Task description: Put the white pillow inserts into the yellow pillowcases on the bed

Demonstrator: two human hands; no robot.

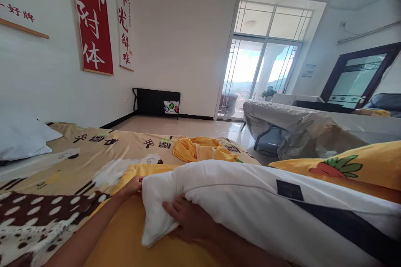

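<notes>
A long white pillow [238, 183] with a dark grey square and band stretches across the front right. My left hand [137, 185] is closed on its far left corner, the fingertips partly hidden by the fabric. My right hand [189, 217] grips the near side of the same pillow, its fingers pressed into a fold close to the left end. Yellow cloth [125, 229] lies beneath the pillow and both forearms. How far the cloth reaches under the pillow is hidden.
A patterned bed sheet [115, 150] bears a crumpled yellow cloth [200, 149], a spotted brown blanket [34, 212] and another white pillow [25, 139]. A yellow pillow [372, 162] with a carrot print is at right. Beyond stands a plastic-covered table [282, 112].
</notes>
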